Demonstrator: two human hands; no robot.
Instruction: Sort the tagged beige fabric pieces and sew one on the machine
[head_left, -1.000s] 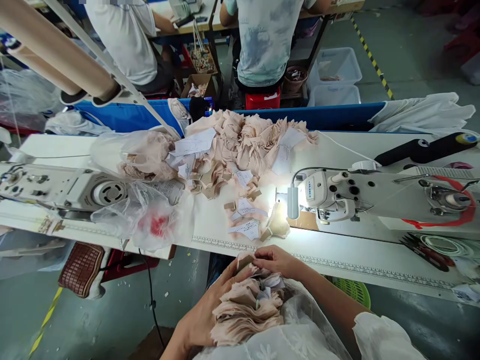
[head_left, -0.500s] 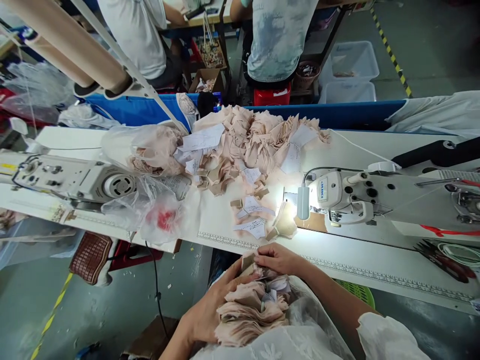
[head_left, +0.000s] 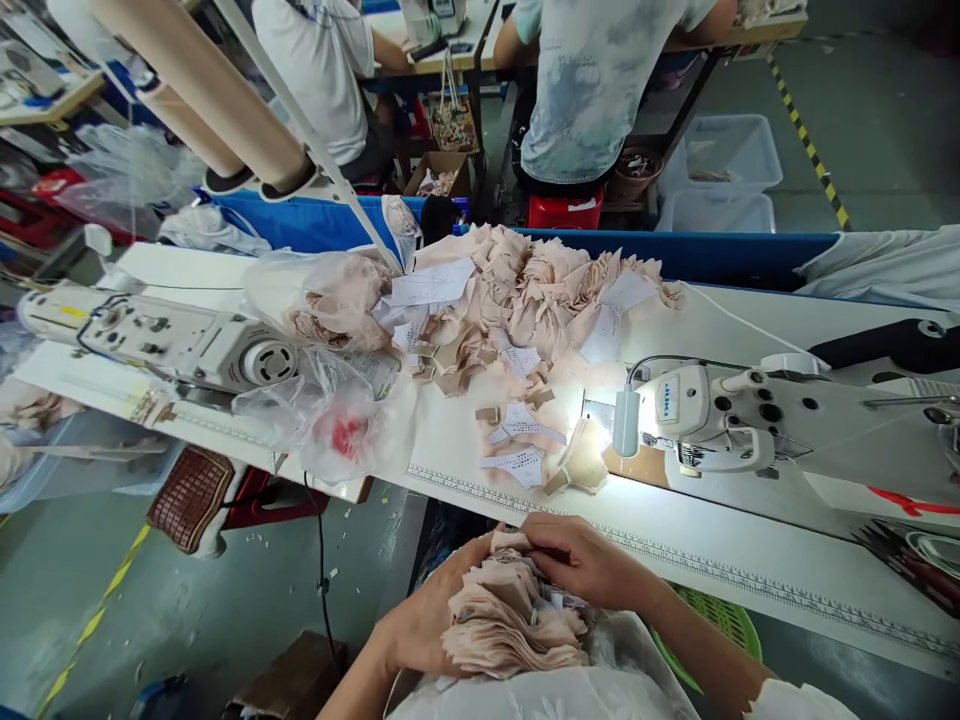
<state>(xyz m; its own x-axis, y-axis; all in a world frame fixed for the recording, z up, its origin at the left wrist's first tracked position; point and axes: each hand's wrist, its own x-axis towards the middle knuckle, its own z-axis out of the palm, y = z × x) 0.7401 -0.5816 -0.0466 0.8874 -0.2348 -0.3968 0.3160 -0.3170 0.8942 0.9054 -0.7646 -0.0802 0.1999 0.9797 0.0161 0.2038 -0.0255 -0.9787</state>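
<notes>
A thick bundle of beige fabric pieces (head_left: 517, 630), stacked in ruffled layers and tied with thin bands, rests on my lap against a clear plastic bag (head_left: 637, 650). My left hand (head_left: 431, 615) is wrapped round its left side, with most of its fingertips hidden by the cloth. Bent over the far right end of the bundle, my right hand (head_left: 574, 560) grips the pieces at the top. On the table beyond lie a small tied cream bundle (head_left: 585, 458), printed paper patterns (head_left: 517, 465) and a large heap of beige fabric pieces (head_left: 551, 285).
A lit sewing machine (head_left: 682, 405) stands at the right, and another machine head (head_left: 195, 345) at the left. Plastic bags (head_left: 330, 415) lie between them. A green basket (head_left: 720, 625) is below the table edge. Two people sit working beyond the blue partition (head_left: 712, 255).
The view has shifted, so the table appears farther right and slightly lower. My left fingers have moved from across the top of the bundle to its left side; my right hand reaches further over it.
</notes>
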